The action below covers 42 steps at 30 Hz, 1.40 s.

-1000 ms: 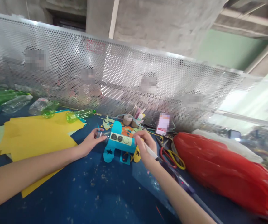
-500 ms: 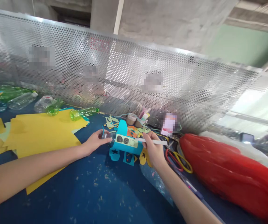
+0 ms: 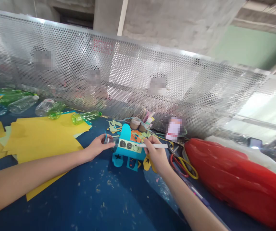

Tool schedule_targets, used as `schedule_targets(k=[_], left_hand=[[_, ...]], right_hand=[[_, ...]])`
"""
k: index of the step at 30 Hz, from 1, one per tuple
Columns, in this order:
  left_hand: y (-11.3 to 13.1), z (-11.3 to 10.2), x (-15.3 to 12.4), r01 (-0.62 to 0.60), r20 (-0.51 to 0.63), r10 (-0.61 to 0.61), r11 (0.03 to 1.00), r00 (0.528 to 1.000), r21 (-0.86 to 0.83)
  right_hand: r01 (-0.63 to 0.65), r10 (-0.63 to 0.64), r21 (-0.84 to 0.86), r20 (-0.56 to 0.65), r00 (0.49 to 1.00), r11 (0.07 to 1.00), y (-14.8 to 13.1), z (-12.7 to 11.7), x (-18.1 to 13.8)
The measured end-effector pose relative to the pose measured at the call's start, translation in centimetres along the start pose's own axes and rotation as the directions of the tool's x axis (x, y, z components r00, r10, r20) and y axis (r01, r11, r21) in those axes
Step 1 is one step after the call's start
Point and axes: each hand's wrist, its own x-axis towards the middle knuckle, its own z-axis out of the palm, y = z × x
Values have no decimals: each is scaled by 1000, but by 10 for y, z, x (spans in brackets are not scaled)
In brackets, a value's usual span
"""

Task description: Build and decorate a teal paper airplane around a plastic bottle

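A plastic bottle wrapped in blue paper like a toy plane (image 3: 131, 154) lies on the blue table, with a blue wing sticking up. My left hand (image 3: 98, 147) is closed around its clear neck end. Along its side runs a pale paper strip (image 3: 125, 145) with two dark-filled ovals and a third in outline. In my right hand (image 3: 156, 154) is a white marker pen (image 3: 159, 146), its tip at the outlined oval. Below the body hang a blue cutout with a black star (image 3: 117, 159) and yellow cutouts (image 3: 147, 163).
Yellow paper sheets (image 3: 44, 138) lie at left, with a green bottle (image 3: 86, 117) and other plastic bottles behind. Paper scraps (image 3: 115, 125) and scissors with red and yellow handles (image 3: 187, 166) lie nearby. A red plastic bag (image 3: 236, 179) fills the right. People sit behind a perforated metal screen (image 3: 133, 70).
The marker pen in my right hand has shifted slightly left, its tip now at the outlined oval. My left hand keeps its hold on the bottle.
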Motion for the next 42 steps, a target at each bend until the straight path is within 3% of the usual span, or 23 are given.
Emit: schedule_targets(k=[11,17,26,42], left_hand=[[6,0,-2,33,-4,-33,999,999,19],[8,0,-2,25,-1,-25,999,1000,32],[6,0,-1,11,-4,-11,1000,1000,18],[7,0,-2,27,2,-27,998,1000,65]], right_hand=[[8,-9,-17,-14,1000,1000,-1,2,-2],[-24,24,1,37,999,1000,3,1,0],[5,-6,-21,-22,1000,1000,1,3,-1],[-1,1,-15,-4,1000,1000,3,2,-1]])
